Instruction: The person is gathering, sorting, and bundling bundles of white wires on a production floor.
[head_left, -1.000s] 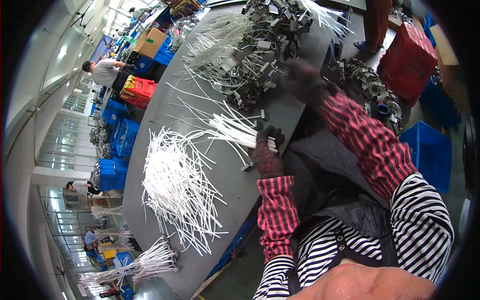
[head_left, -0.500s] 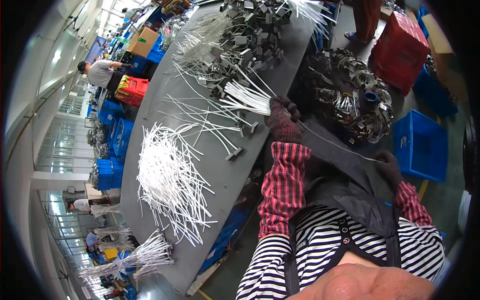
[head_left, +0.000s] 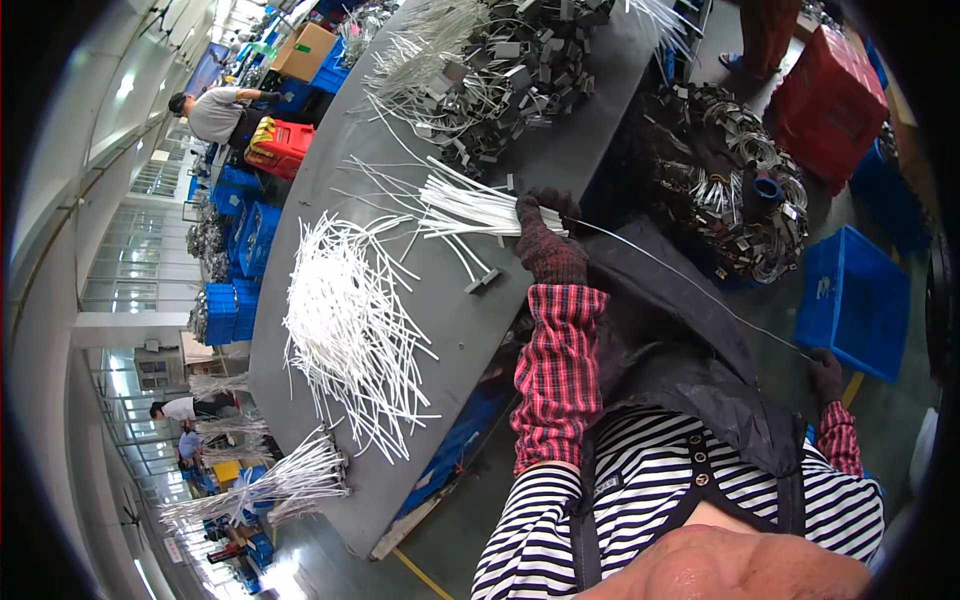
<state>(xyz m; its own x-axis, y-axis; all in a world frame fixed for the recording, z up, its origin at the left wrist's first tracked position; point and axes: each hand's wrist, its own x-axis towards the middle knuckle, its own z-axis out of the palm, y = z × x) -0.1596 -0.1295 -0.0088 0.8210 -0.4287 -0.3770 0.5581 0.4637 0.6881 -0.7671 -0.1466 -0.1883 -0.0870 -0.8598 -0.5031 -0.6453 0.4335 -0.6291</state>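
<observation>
Left hand (head_left: 548, 245), dark glove, is clenched round a bundle of white tubes (head_left: 470, 208) at the near edge of the grey table (head_left: 450, 375). Bundle points left across the tabletop, its ends fanned out, butt ends poking past the fingers

Right hand (head_left: 826, 377), also gloved, is out low on the right, well apart from the left one, near the blue bin (head_left: 850, 310). Fingers look closed on the far end of a thin white strand (head_left: 720, 303); exact pinch too small to make out. Strand runs from the left hand over the black apron (head_left: 660, 330) to the right hand, nearly straight with a slight bow

Just below the tube bundle: a small grey connector (head_left: 483, 281) on the tabletop, white leads running up-left from it

Big loose heap of white tubes (head_left: 350, 335) sits left of the bundle on the same table. Tied sheaf of white strands (head_left: 265, 485) at the table's lower end, sticking out past the edge

Upper table: pile of grey block connectors (head_left: 520, 85) tangled with pale wires. Right of the table: heap of wired parts (head_left: 740, 180), blue ring (head_left: 767, 189) on it, red crate (head_left: 828, 110) beyond
</observation>
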